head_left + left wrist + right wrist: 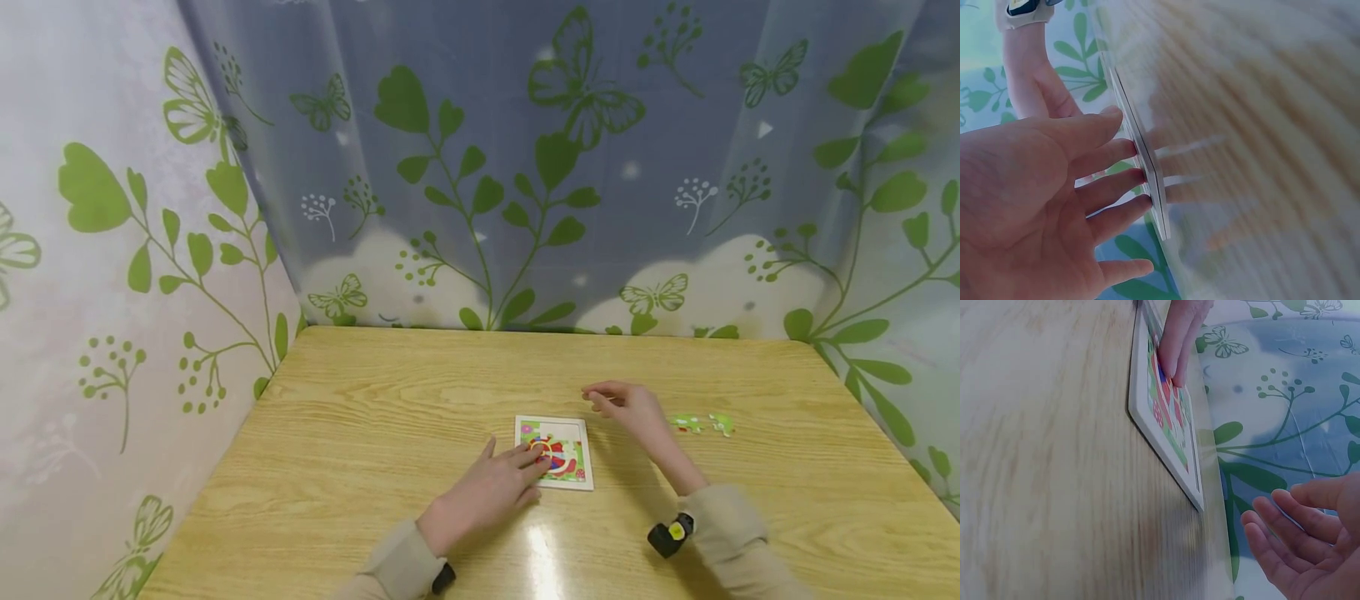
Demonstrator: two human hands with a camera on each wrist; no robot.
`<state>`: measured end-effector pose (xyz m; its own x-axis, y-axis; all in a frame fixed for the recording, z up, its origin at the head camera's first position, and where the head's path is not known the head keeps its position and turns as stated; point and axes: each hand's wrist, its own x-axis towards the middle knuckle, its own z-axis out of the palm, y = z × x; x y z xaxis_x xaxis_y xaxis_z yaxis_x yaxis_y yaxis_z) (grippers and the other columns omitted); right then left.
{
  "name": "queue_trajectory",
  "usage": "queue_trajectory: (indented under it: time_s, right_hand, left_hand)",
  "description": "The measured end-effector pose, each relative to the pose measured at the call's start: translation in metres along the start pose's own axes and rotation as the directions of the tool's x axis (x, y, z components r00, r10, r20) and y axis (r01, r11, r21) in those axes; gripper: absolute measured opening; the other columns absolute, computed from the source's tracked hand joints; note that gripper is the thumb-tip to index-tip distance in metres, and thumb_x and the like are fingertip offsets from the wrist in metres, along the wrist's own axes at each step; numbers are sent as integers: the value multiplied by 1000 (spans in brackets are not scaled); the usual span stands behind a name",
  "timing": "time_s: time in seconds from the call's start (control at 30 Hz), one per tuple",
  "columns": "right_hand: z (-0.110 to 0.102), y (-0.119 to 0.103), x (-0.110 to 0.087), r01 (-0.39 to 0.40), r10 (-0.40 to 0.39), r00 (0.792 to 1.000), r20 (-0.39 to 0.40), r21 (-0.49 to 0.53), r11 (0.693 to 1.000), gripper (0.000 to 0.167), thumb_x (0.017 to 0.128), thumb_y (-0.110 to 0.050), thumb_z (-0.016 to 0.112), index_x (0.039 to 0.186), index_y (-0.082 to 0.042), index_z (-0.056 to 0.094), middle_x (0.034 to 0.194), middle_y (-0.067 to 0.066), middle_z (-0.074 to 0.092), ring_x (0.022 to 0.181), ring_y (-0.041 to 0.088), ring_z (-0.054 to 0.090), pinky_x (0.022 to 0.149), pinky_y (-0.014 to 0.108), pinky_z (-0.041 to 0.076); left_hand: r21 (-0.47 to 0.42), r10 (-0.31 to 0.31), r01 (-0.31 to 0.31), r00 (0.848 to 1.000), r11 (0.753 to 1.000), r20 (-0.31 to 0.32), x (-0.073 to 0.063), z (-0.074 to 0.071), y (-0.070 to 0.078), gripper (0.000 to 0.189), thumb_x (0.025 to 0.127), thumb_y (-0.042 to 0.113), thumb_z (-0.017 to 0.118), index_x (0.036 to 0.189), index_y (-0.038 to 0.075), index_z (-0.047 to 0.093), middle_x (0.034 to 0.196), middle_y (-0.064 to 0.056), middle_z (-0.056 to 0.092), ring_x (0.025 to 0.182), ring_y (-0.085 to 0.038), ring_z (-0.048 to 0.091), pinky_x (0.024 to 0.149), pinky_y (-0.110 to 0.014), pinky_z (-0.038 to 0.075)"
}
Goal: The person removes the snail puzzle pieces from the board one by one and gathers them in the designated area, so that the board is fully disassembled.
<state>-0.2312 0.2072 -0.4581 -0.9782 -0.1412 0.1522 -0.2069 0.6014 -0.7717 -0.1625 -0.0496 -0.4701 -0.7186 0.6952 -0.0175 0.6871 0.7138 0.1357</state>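
Note:
A small square jigsaw puzzle [564, 477] in a white frame lies on the table, its picture red, green and blue. Pale bare patches show along its top and right. My left hand [491, 487] rests its straight fingertips on the picture; from the left wrist view, its palm faces the frame's near edge [1159, 187]. Above and right of the puzzle, my right hand [630, 408] hovers with fingers loosely bent. The right wrist view shows nothing between those fingers [1282, 534]. Green puzzle pieces [722, 424] lie behind the right wrist, to its right.
The wooden table [360, 400] has a glossy surface and reaches back to a curtain [480, 250] printed with leaves and butterflies. More printed cloth [150, 275] hangs at the left and right sides. A black wrist camera [670, 536] sits on the right sleeve.

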Motion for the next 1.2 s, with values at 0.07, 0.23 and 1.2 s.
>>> queue_trajectory:
  time_s: [0.07,0.23,1.2]
  right_hand:
    - [4,-2,0,2,-2,1000,4,-1,1000,26,102,-14,61,118,4,72,112,21,74,93,33,74,78,41,61]
    - [13,-6,1,10,-10,1000,16,2,1000,24,101,-12,62,116,2,73,109,20,75,93,32,74,77,38,61]
    - [50,-24,-1,41,-25,986,166,-94,995,22,100,-19,65,111,-5,77,105,11,76,86,20,70,67,30,57]
  left_hand:
    - [7,-2,2,1000,1000,2,0,0,1,49,106,35,51,152,18,49,159,-2,41,146,-21,40,116,-62,31]
    - [22,-4,4,1000,1000,23,-1,-3,3,52,105,36,52,153,17,47,159,-3,40,147,-21,38,117,-62,30]
    - [31,-34,32,997,999,67,-3,-5,7,58,103,42,53,154,17,44,161,-3,37,149,-21,34,116,-67,27]
